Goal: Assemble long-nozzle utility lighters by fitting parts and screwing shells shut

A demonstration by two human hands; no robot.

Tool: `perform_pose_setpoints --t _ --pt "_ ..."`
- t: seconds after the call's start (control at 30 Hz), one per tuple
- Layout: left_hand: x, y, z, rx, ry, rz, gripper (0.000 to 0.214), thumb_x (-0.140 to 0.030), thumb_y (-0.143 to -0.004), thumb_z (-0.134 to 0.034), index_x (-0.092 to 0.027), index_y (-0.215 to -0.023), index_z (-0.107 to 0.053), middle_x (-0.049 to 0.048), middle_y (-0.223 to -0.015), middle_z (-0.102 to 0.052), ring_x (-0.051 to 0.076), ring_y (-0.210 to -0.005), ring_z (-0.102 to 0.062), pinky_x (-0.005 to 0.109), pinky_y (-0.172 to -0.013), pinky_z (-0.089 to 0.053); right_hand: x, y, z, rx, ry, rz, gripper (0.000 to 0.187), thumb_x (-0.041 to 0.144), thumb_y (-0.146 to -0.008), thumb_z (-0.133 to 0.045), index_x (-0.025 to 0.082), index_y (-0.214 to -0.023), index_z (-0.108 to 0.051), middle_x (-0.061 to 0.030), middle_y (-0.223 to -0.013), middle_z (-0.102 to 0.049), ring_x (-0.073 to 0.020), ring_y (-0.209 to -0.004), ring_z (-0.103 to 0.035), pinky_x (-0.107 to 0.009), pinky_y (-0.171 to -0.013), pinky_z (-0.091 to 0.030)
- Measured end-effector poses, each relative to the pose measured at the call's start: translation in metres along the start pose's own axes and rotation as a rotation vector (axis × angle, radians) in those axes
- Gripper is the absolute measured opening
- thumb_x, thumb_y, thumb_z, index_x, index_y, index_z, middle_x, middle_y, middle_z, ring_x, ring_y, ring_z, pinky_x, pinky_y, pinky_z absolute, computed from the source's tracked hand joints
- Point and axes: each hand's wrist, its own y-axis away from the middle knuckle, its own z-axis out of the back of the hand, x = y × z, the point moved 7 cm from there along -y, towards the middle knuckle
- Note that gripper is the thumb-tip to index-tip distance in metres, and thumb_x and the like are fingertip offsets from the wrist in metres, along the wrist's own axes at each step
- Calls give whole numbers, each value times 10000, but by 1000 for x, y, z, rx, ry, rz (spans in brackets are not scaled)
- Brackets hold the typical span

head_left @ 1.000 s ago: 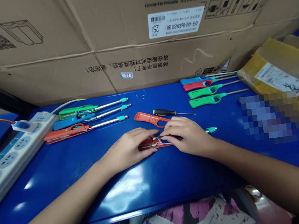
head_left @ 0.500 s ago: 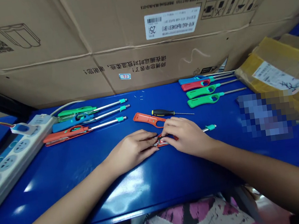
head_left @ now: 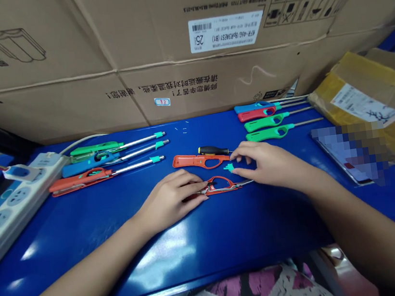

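Observation:
My left hand rests on the blue table with its fingers curled over the near end of an opened red lighter body. Just beyond it, my right hand pinches a small teal plastic part between thumb and fingers. A separate red lighter shell half lies behind them. A black-handled screwdriver lies against that shell.
Three long lighters lie at the left. Several more lighters lie at the back right. A white power strip runs along the left edge. Cardboard boxes wall the back. A yellow taped parcel sits at the right.
My right hand has lifted off the red lighter and moved back and right, carrying the small teal part. The lighter's red body now shows uncovered. The left hand stays on its end.

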Motion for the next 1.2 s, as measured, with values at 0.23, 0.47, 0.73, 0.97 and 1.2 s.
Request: perform_pose_setpoints --t 0.23,0.47,0.73,0.97,1.2 --pt "5 1 -1 -17 123 63 232 -265 -932 -682 -158 -1137 -699 94 -1070 -712 198 -985 -658 357 -882 -559 1 -4 -16 8 -75 -20 146 210 -900 -634 215 -1041 -669 -42 -1054 -625 -139 -757 -594 -299 -724 -483" --pt "9 0 -5 -12 190 158 241 -268 -921 -695 -175 -1140 -660 76 -1087 -695 198 -1024 -640 348 -904 -546 27 -2 -14 1 -243 164 146 212 -902 -656 206 -1044 -688 -39 -1000 -689 -158 -843 -619 -296 -774 -499" --pt "8 1 -9 23 218 217 199 -251 -941 -661 -192 -1129 -633 64 -1106 -664 202 -1063 -612 361 -947 -516 40 0 -30 20 -209 209 196 168 -921 -621 183 -1085 -727 -79 -1083 -665 -197 -968 -644 -334 -845 -523" --pt "5 -1 -11 48 180 239 190 -263 -956 -626 -191 -1132 -613 68 -1094 -639 210 -1024 -607 378 -911 -519 42 1 -26 11 -236 205 177 168 -922 -621 190 -1061 -728 -72 -1059 -654 -191 -963 -636 -342 -867 -520" --pt "3 -1 -11 70 181 246 182 -270 -946 -630 -192 -1101 -576 71 -1073 -647 217 -995 -614 387 -888 -525 47 2 -28 32 -245 214 152 162 -910 -650 189 -1043 -721 -72 -1048 -655 -197 -960 -641 -339 -851 -523"
